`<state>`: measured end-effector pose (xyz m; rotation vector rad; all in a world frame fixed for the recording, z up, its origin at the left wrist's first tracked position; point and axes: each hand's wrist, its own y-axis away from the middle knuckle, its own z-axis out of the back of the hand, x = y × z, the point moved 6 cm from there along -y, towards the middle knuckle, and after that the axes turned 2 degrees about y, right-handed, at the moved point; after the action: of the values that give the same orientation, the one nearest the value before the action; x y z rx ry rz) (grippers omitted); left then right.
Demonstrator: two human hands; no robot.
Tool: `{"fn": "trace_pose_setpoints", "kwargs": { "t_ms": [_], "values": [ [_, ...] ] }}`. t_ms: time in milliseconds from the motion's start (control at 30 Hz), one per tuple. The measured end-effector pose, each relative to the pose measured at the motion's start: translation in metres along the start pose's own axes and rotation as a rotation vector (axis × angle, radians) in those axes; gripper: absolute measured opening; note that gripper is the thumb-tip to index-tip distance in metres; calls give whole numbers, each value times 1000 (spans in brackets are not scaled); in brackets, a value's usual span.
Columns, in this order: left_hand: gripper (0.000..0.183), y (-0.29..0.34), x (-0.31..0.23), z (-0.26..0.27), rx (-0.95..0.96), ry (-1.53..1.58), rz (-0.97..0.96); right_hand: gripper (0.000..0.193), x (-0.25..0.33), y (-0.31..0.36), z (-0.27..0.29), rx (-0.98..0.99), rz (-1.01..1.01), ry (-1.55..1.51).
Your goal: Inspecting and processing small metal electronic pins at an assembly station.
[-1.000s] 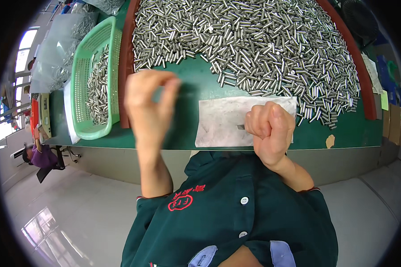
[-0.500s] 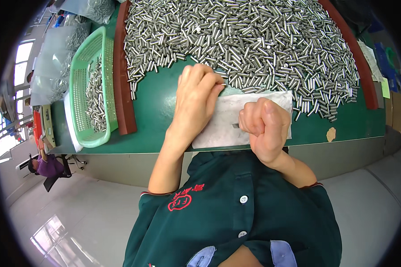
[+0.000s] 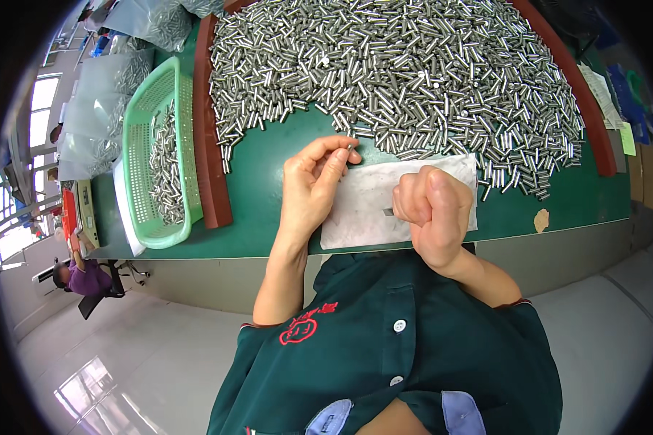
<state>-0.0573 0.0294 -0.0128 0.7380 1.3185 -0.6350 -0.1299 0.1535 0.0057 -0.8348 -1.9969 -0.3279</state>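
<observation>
My left hand [image 3: 308, 188] is at the near edge of a wide spread of small metal pins [image 3: 413, 80]. Its thumb and fingers pinch one short, shiny metal pin [image 3: 351, 148]. To the right, my right hand [image 3: 435, 217] is closed in a fist over a white cloth [image 3: 359, 217] with grey smudges. A small dark grey piece [image 3: 388, 212] shows beside the curled fingers; I cannot tell whether the fist grips it or it lies on the cloth. What is inside the fist is hidden.
Red-brown rails [image 3: 214, 145] border the pins on the green table [image 3: 257, 192]. Left of them stands a green plastic basket [image 3: 189, 145] with more pins. Clear bags [image 3: 98, 109] lie beyond it. A tan scrap [image 3: 541, 220] is near the front edge. Another person [image 3: 87, 279] sits far left.
My left hand has drawn back from the edge of the pins and turned, and a pin now shows between its fingertips. My right fist has hardly moved. The view has shifted slightly.
</observation>
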Motion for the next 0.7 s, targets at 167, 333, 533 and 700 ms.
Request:
{"fn": "trace_pose_setpoints", "kwargs": {
  "t_ms": [167, 333, 533, 700],
  "values": [
    [16, -2, 0, 2, -26, 205, 39, 39, 0, -1, 0, 4, 4, 5],
    [24, -8, 14, 11, 49, 800, 220, 39, 0, -1, -1, 20, 13, 2],
    [26, -9, 13, 14, 45, 843, 236, 38, 1, -1, 1, 28, 19, -102],
    [22, -8, 10, 12, 15, 838, 246, 38, 0, -1, 1, 30, 8, -99]
  ]
}}
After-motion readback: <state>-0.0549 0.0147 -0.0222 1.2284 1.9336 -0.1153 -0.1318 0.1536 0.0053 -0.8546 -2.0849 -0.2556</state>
